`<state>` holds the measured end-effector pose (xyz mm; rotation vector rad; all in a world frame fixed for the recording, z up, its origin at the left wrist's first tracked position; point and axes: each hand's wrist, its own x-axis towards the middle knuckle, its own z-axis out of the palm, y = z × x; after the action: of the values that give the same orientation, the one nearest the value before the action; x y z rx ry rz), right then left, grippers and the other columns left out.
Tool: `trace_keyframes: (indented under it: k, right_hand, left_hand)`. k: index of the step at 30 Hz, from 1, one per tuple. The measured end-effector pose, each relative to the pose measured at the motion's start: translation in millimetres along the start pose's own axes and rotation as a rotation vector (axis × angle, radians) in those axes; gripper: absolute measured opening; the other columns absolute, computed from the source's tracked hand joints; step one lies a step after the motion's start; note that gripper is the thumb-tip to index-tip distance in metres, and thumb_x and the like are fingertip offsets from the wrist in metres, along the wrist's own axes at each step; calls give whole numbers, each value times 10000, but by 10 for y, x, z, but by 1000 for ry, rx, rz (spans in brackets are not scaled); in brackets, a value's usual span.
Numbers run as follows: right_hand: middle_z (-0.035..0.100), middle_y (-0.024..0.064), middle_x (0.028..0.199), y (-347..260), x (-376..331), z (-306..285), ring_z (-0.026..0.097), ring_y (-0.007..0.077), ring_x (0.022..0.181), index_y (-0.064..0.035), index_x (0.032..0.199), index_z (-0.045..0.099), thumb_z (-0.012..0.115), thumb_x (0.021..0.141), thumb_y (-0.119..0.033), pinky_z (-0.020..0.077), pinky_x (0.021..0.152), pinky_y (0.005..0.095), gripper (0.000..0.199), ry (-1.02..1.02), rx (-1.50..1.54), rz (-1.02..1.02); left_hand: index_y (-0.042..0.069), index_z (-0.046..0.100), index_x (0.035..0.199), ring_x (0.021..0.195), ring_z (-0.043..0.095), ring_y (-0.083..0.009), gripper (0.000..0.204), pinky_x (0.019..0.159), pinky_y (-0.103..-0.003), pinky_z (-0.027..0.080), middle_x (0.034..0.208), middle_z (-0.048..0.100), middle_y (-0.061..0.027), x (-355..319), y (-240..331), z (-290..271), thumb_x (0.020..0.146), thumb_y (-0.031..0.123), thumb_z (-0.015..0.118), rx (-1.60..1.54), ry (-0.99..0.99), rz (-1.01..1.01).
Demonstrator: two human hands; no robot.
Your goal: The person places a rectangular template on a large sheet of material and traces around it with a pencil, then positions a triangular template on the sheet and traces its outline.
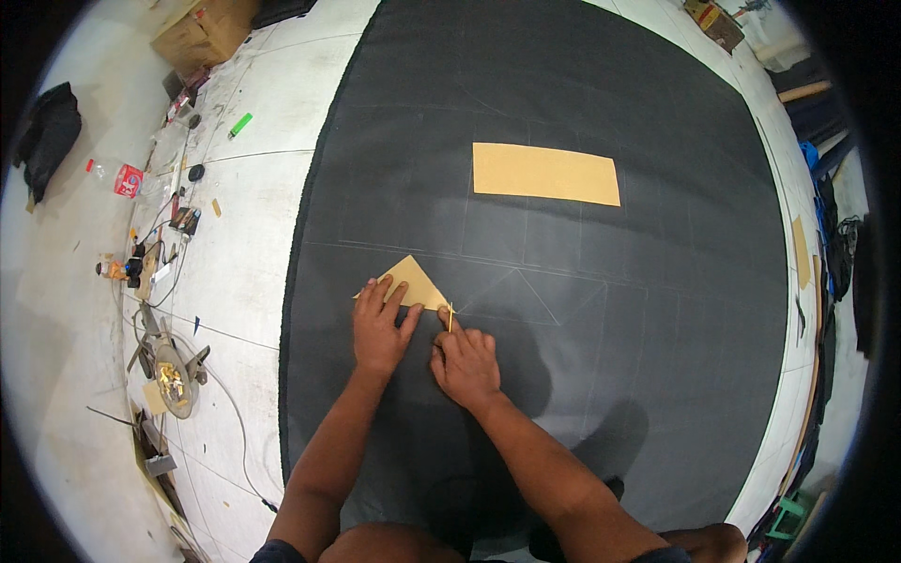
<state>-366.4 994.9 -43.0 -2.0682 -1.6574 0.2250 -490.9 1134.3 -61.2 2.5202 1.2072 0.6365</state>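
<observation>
A tan triangular card template (419, 285) lies flat on the large black cloth (394, 188). My left hand (379, 328) rests on its left part, fingers spread and pressing it down, so that side is partly covered. At the triangle's right corner, my right hand (466, 364) is closed around a thin yellow pencil-like marker (450, 319), held upright. Its tip is too small to make out. Fine pale lines cross the cloth, with a triangle outline just right of the template. Farther off, a tan rectangular card template (546, 174) lies on the cloth.
Along the left, the white floor (267, 197) holds a green lighter (241, 125), a red-labelled plastic bottle (116, 177), a clothes iron (175, 380) and cables. A cardboard box (204, 38) stands far left. A green plastic stool (789, 516) is at the near right.
</observation>
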Motion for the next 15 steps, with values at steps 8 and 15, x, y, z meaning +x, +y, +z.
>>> trace_keyframes:
  k: [8,15]
  right_hand:
    - [546,83,1523,6,-12,-33,574,240,1014,-122,1088,623,646,956,-255,416,912,417,189,-46,-13,6]
    - [584,72,1493,4,0,-29,580,247,998,-119,1049,616,717,886,-198,413,904,418,207,3,25,8]
  left_hand:
    - [72,709,1271,1386,496,-400,456,1159,-538,380,1402,605,-158,-12,13,7,923,361,769,12,6,0]
    - [95,681,1326,1384,485,-410,461,1156,-549,367,1407,584,-169,29,70,-50,944,347,738,19,-25,11]
